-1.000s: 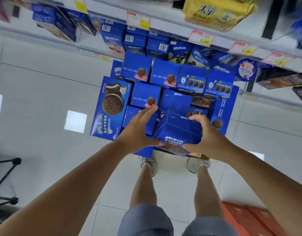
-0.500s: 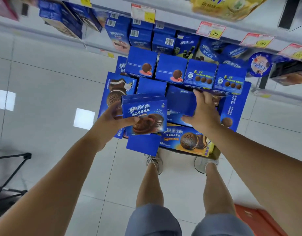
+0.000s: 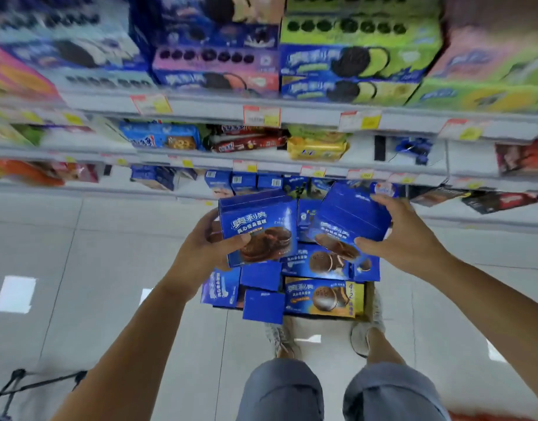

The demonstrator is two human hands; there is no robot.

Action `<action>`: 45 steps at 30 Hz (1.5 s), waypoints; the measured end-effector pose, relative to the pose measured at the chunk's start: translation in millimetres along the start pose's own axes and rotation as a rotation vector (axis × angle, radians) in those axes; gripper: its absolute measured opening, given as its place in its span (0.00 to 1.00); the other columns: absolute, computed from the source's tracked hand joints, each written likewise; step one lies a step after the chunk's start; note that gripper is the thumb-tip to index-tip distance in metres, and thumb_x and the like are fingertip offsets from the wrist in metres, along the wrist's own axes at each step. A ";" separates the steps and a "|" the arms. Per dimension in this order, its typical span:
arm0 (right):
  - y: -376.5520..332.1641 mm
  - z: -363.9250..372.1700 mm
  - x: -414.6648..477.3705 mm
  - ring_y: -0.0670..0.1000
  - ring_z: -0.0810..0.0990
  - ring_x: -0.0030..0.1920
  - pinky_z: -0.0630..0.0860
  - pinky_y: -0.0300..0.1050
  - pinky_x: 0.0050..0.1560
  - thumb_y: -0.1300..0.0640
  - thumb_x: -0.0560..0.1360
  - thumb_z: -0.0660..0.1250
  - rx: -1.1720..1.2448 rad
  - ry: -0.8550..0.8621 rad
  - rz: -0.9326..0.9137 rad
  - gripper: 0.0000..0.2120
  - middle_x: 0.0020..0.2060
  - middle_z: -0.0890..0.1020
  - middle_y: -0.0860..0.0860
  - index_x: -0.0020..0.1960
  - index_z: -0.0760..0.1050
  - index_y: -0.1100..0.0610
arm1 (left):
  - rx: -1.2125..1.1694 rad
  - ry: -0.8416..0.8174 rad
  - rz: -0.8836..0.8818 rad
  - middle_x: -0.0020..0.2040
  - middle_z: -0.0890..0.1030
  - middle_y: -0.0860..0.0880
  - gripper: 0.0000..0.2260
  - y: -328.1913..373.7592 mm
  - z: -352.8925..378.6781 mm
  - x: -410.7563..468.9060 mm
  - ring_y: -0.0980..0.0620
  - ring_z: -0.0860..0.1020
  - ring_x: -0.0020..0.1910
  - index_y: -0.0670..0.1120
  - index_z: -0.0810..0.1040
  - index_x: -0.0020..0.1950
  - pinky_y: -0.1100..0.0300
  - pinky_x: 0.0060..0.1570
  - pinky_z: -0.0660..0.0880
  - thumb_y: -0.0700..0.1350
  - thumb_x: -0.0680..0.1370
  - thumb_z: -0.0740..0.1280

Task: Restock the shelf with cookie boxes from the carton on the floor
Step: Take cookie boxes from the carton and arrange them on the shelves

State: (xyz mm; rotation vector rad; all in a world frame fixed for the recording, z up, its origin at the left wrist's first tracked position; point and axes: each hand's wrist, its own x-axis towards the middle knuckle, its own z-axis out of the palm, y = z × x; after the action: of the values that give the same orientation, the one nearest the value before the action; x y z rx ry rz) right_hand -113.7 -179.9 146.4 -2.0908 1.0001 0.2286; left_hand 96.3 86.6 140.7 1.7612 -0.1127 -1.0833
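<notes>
My left hand (image 3: 205,249) grips a blue cookie box (image 3: 258,227) printed with a chocolate sandwich cookie, thumb across its front. My right hand (image 3: 392,235) grips a second blue cookie box (image 3: 352,220), tilted, with its top side toward me. Both boxes are held up above the carton (image 3: 366,302) on the floor, which is packed with several more blue cookie boxes, among them a yellow-edged one (image 3: 321,297). The shelves (image 3: 307,112) rise in front of me, stocked with blue, pink and green cookie boxes.
Price tags (image 3: 261,116) line the shelf edges. A yellow packet (image 3: 318,148) and red packets sit on the middle shelf. My feet (image 3: 281,338) stand just behind the carton on pale floor tiles. A black tripod leg (image 3: 34,384) lies at the bottom left.
My right hand has taken a second box out of the carton. Both hands have risen with their boxes, and my view has tilted up from the carton to the upper shelves.
</notes>
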 end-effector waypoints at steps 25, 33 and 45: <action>-166.8 -350.2 8.6 0.47 0.61 0.73 0.58 0.34 0.66 0.50 0.72 0.70 -0.293 0.563 -0.475 0.33 0.74 0.60 0.48 0.75 0.62 0.45 | 0.130 0.082 0.760 0.59 0.82 0.57 0.32 366.4 73.6 -9.6 0.65 0.80 0.55 0.53 0.69 0.73 0.76 0.41 0.75 0.44 0.71 0.77; -151.9 -369.9 46.2 0.52 0.52 0.77 0.51 0.48 0.75 0.41 0.80 0.54 -0.809 0.578 -0.423 0.27 0.77 0.57 0.45 0.77 0.52 0.42 | 0.151 0.047 0.813 0.56 0.83 0.57 0.32 387.3 91.8 21.4 0.64 0.81 0.55 0.54 0.69 0.72 0.74 0.42 0.76 0.42 0.71 0.76; -171.2 -394.2 82.6 0.57 0.67 0.67 0.66 0.50 0.63 0.44 0.80 0.57 -0.853 0.589 -0.325 0.24 0.68 0.69 0.52 0.76 0.59 0.43 | 0.151 -0.020 0.788 0.56 0.83 0.57 0.37 374.5 109.6 29.1 0.61 0.81 0.57 0.53 0.68 0.74 0.69 0.45 0.79 0.48 0.66 0.75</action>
State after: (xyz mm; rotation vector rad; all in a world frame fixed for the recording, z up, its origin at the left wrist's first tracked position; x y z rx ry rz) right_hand 1.1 -448.4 472.4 -3.1835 0.9510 -0.1835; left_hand 182.4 -183.9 410.1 1.6045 -0.8428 -0.5175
